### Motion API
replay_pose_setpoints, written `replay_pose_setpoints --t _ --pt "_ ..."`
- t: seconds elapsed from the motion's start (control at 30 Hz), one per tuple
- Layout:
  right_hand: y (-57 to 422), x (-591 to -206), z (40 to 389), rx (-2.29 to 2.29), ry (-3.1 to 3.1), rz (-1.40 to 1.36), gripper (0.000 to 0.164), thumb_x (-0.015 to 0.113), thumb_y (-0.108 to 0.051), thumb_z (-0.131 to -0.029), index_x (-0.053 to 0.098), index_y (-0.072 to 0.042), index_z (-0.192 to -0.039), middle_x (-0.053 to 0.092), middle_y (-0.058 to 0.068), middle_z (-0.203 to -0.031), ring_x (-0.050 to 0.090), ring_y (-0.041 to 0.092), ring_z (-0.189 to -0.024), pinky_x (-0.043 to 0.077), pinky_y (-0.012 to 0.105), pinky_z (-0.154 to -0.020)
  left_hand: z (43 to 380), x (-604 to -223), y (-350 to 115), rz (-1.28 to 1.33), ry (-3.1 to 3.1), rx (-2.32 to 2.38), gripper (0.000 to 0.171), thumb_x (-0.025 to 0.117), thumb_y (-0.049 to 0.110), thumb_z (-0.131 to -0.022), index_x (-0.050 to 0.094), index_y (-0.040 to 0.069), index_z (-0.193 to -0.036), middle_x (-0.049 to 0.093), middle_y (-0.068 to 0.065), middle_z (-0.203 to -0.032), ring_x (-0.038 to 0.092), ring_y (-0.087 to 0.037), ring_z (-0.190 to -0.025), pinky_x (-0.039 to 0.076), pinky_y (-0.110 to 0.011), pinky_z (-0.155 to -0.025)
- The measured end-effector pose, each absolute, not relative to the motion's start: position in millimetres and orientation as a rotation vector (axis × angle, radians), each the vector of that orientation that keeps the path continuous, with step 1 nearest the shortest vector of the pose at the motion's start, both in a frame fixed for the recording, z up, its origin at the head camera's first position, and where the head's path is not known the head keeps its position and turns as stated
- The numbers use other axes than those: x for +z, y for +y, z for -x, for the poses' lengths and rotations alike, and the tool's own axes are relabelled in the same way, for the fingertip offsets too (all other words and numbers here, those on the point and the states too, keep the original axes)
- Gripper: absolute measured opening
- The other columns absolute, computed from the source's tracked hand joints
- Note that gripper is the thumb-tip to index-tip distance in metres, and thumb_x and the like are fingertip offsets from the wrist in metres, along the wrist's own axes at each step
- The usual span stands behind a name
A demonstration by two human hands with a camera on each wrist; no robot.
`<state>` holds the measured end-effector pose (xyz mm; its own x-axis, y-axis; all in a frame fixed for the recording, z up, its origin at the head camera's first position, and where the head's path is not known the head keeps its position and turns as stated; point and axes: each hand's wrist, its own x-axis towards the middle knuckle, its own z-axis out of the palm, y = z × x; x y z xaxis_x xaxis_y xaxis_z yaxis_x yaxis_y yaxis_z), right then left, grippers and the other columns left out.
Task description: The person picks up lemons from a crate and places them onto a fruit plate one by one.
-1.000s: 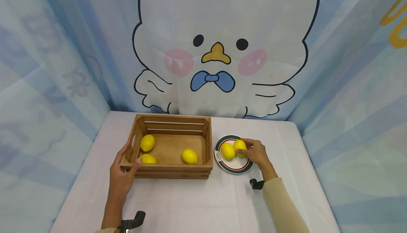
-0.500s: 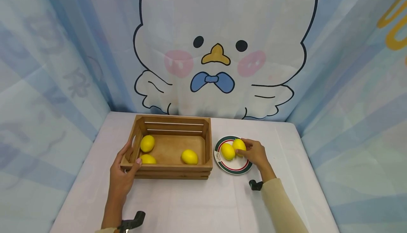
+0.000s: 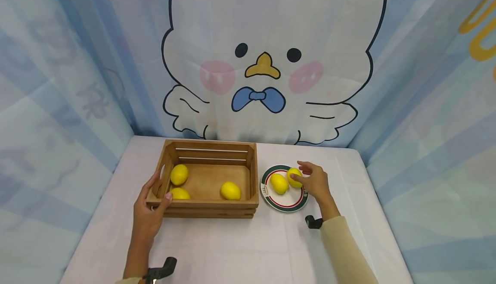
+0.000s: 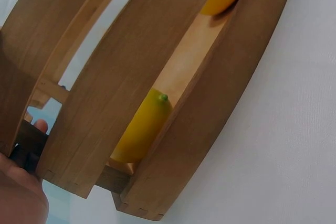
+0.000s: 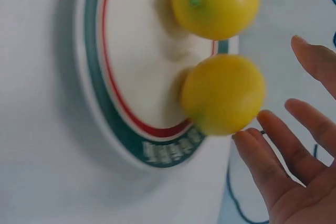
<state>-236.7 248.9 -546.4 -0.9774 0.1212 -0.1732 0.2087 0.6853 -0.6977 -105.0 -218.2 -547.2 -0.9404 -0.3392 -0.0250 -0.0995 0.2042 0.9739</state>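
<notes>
A brown wooden crate [image 3: 211,210] stands on the table, with my left hand [image 3: 149,217] gripping its near left corner. The left thumb lies over the front rim and the fingers go round the left side. Inside are a lemon [image 3: 179,174] at the left, a lemon [image 3: 180,193] partly behind the front wall, and a lemon [image 3: 230,191] at the right. Right of the crate, a plate with a green rim [image 3: 284,207] carries a left lemon [image 3: 279,183] and a right lemon [image 3: 294,177]. My right hand [image 5: 299,166] has its fingers spread beside the right lemon.
A white cloth [image 3: 232,249] covers the table. Behind it hangs a curtain [image 3: 267,120] printed with a cartoon bird, and more curtains close off both sides. The plate sits close to the crate's right wall.
My right hand has let go of the right lemon, spread its fingers and shifted slightly right. That lemon sits a little further right on the plate. The left hand and crate look unmoved.
</notes>
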Motion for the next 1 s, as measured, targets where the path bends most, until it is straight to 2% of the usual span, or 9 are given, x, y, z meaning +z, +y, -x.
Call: replay_pose_setpoints --t 0.2,0.67,1.0 --pt "238.4 -527.1 239.7 -1.253 2.859 -0.128 0.058 0.079 -0.038 -0.084 0.060 -0.025 -0.137 0.066 0.007 -0.131 0.057 0.030 -0.123 0.051 0.048 -0.105 105.6 -548.3 -218.6 -0.423 -2.278 -1.817 0.069 0.072 0.036 -0.091 0.036 0.043 -0.150 0.035 0.011 -0.160 0.022 -0.020 -0.153 0.015 -0.068 -0.120" --pt "207.5 -492.7 240.0 -1.287 2.930 0.143 0.057 0.079 -0.046 -0.082 0.062 -0.029 -0.134 0.068 0.000 -0.127 0.061 0.022 -0.119 0.048 0.045 -0.108 104.9 -545.8 -218.2 -0.393 -2.273 -1.790 0.068 0.072 0.035 -0.091 0.038 0.041 -0.150 0.035 0.013 -0.160 0.022 -0.020 -0.153 0.006 -0.074 -0.118" --pt "189.6 -475.2 237.0 -1.363 2.878 0.281 0.057 0.080 -0.044 -0.082 0.062 -0.026 -0.133 0.068 -0.001 -0.126 0.061 0.021 -0.118 0.050 0.043 -0.107 103.0 -545.4 -218.8 -0.376 -2.272 -1.800 0.069 0.073 0.033 -0.091 0.038 0.041 -0.150 0.037 0.009 -0.159 0.023 -0.020 -0.153 0.007 -0.075 -0.117"
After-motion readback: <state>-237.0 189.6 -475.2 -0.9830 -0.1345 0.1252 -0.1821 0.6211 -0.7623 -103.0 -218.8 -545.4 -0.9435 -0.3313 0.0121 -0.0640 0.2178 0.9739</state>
